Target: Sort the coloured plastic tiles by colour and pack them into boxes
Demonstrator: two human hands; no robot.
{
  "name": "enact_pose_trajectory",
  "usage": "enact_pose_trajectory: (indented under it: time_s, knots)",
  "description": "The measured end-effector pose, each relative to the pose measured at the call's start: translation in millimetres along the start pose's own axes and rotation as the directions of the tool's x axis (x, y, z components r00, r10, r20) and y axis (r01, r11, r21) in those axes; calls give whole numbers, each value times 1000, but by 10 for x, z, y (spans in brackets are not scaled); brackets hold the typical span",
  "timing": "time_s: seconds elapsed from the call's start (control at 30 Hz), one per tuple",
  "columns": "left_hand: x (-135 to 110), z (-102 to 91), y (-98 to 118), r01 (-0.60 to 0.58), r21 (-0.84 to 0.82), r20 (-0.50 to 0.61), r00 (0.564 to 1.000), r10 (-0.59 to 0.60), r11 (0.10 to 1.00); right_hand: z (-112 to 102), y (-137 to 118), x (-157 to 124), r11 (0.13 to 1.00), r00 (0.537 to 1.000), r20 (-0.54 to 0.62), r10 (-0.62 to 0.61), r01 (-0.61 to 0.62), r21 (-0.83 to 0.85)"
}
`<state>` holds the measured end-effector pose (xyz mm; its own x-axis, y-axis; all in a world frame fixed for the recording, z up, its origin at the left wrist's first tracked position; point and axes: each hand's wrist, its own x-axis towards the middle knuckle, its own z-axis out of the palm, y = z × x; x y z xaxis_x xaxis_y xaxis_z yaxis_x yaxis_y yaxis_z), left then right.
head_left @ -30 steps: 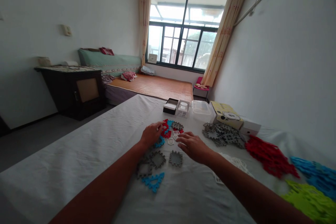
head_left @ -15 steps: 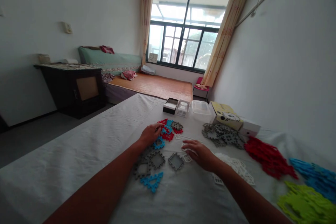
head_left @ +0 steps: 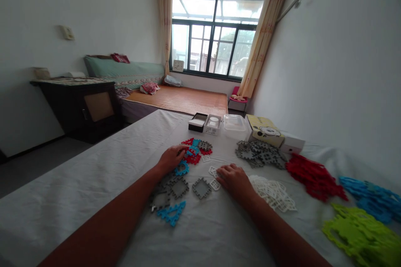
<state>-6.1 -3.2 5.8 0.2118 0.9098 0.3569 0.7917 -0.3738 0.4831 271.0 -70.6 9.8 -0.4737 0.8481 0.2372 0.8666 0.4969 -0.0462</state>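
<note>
Pale, wrinkled cloth covers the counter (head_left: 119, 167), and I take the lone grey square (head_left: 194, 186) lying on it as my mark. Left of the square a broad run of cloth reaches to a slanting edge; beyond the square, past the boxes, comes the far edge, with a bed (head_left: 184, 99) behind it. Plain cloth also lies between the square and me, giving both forearms room.

My left hand (head_left: 171, 159) is beyond the square and to its left, palm down, fingertips at a cluster of red and blue pieces (head_left: 193, 158); I cannot tell whether its grip is closed on one. My right hand (head_left: 234, 178) is just right of the square, knuckles up, fingers curled down at two white window panels (head_left: 214, 185). These lie between that hand and the square; whether my grip has one, I cannot tell.

Crowding the square's left are more grey squares, with a blue triangle (head_left: 178, 213) nearer me. To its right, partly behind my right wrist, spreads a white pile (head_left: 274, 194). Beyond the square and rightward stand a grey pile (head_left: 261, 154) and a yellow box (head_left: 263, 131); farther right of it lie red (head_left: 313, 177), blue (head_left: 371, 197) and lime piles (head_left: 360, 233).
</note>
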Motion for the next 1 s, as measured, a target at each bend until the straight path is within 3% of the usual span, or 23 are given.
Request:
enact_pose_trajectory:
  time_s: [0.1,0.2,0.43,0.53,0.67,0.87,1.0]
  knots:
    - [7,0,-2,8,9,2,1000,-8,1000,-45,-64,5,990,999,-20,-46,43,-132]
    - [9,-11,16,23,15,13,1000,-23,1000,-64,-99,5,987,996,-49,-72,65,-145]
    - [16,-22,29,47,20,23,999,-47,999,-4,-100,12,996,1000,-30,-7,10,86]
    - [19,-16,17,41,21,22,999,-42,999,-2,-89,17,970,995,-84,52,-30,240]
    - [16,-27,24,31,28,23,999,-32,999,-163,146,1,916,990,-126,69,-13,400]
    - [20,-37,38,37,26,44,998,-38,999,-431,808,-141,954,983,-10,184,-176,243]
    - [24,-11,4,19,44,34,999,-21,999,-310,686,-151,963,976,-143,167,-130,235]
